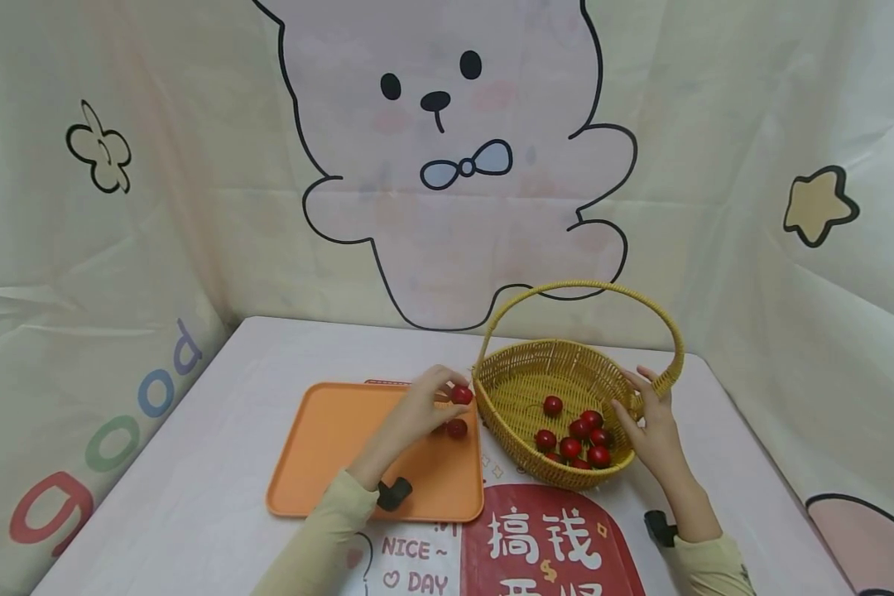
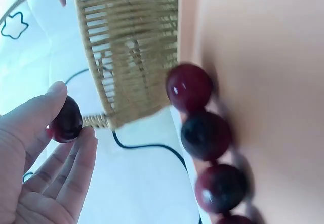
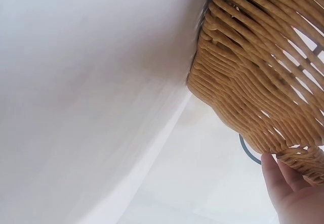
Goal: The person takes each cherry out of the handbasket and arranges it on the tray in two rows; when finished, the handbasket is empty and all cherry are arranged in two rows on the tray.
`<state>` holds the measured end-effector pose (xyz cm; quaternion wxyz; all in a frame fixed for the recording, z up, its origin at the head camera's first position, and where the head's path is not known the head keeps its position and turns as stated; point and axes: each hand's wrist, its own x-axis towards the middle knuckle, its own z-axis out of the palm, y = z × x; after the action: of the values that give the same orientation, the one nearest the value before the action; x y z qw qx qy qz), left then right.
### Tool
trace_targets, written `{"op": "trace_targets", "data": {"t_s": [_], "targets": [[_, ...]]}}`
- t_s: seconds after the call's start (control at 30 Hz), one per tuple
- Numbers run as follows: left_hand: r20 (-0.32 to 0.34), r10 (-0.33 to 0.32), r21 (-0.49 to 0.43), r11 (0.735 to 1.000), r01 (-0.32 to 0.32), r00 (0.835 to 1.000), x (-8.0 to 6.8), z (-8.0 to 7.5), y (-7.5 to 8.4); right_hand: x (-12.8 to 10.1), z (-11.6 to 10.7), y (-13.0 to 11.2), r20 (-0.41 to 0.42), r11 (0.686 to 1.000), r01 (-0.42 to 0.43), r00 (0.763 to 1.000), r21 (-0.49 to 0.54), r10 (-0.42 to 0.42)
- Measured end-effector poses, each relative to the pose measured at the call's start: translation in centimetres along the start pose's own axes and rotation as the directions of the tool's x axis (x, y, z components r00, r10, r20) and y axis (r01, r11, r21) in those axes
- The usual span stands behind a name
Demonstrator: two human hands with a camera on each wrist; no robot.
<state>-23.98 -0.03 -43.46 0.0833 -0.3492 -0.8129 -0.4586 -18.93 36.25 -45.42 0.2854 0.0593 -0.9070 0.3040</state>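
My left hand [image 1: 420, 407] pinches a dark red cherry [image 1: 461, 395] between thumb and fingers, raised over the right edge of the orange tray [image 1: 328, 463]. In the left wrist view the held cherry [image 2: 67, 120] is near the fingertips, and several more cherries [image 2: 205, 135] lie in a row along the tray's side. Most of that row is hidden by the hand in the head view. My right hand [image 1: 654, 426] grips the rim of the yellow wicker basket [image 1: 517, 381] where the handle joins, thumb on the inner side. Several cherries [image 1: 569, 448] lie inside the basket, towards its near side.
The basket's tall arched handle [image 1: 583, 285] rises above it. A red and white printed mat [image 1: 544, 538] lies on the white table [image 1: 216, 463] in front of the tray and basket. Behind the table hangs a cloth backdrop [image 1: 447, 240] with a cartoon bear.
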Motion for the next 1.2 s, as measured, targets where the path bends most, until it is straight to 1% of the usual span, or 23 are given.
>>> {"op": "trace_targets", "data": {"t_s": [0.2,0.37,0.5,0.67,0.73,0.93,1.03,1.2], "targets": [[-0.059,0.005,0.031,1.000,-0.003,0.998,-0.7,-1.3,-1.4,0.0,0.1,0.2,-0.005,1.000,0.013,1.000,0.000,-0.013],[-0.080,-0.029,0.082,0.996,0.036,0.996,-1.5,-2.6,-2.3,0.1,0.1,0.3,-0.007,1.000,0.016,1.000,0.001,-0.016],[-0.071,-0.078,0.108,0.990,0.086,0.994,-2.2,-3.6,-2.8,0.1,0.1,0.1,0.004,1.000,0.005,1.000,-0.004,-0.005],[-0.065,-0.189,0.153,0.968,0.197,0.980,-3.1,-4.5,-3.2,0.2,0.2,0.0,0.007,1.000,0.002,1.000,0.000,-0.002],[-0.078,-0.213,0.168,0.960,0.223,0.974,-3.4,-4.8,-3.5,0.2,0.2,0.1,0.004,1.000,0.007,1.000,0.003,-0.007],[-0.099,-0.212,0.182,0.957,0.228,0.972,-4.3,-5.8,-4.6,0.1,0.2,0.0,0.004,1.000,0.008,1.000,0.005,-0.008],[-0.102,-0.203,0.177,0.960,0.218,0.974,-4.5,-6.1,-5.1,0.1,0.1,0.0,0.003,1.000,0.003,1.000,0.000,-0.003],[-0.081,-0.247,0.175,0.950,0.258,0.966,-4.8,-6.5,-6.1,-0.1,0.0,0.1,-0.006,1.000,0.002,1.000,-0.009,-0.002]]}}
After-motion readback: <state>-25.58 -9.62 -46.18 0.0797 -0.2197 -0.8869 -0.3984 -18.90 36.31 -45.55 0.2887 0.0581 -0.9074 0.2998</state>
